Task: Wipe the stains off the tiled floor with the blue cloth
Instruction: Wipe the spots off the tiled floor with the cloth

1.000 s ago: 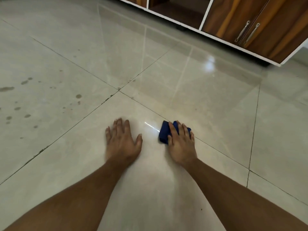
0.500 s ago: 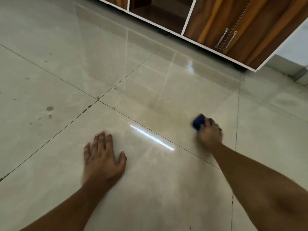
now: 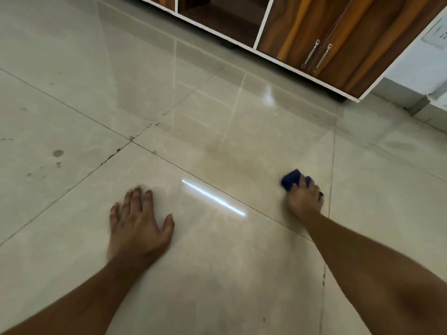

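My right hand (image 3: 305,199) presses a folded blue cloth (image 3: 291,179) against the glossy beige tiled floor (image 3: 217,274), right of centre; only the cloth's far corner shows past my fingers. My left hand (image 3: 139,223) lies flat on the floor with fingers spread, holding nothing. Dark stains (image 3: 58,153) dot the tile at the far left, well away from the cloth. Small dark specks (image 3: 323,282) sit along the grout line under my right forearm.
A wooden cabinet (image 3: 338,32) with white edging and two metal door handles stands at the top right; an open compartment (image 3: 222,18) is beside it. A white wall base (image 3: 423,105) runs at the far right. A bright light streak reflects between my hands.
My right hand has slid the cloth from beside my left hand out to the right across the tile. The view has shifted right, so the stains sit further left.
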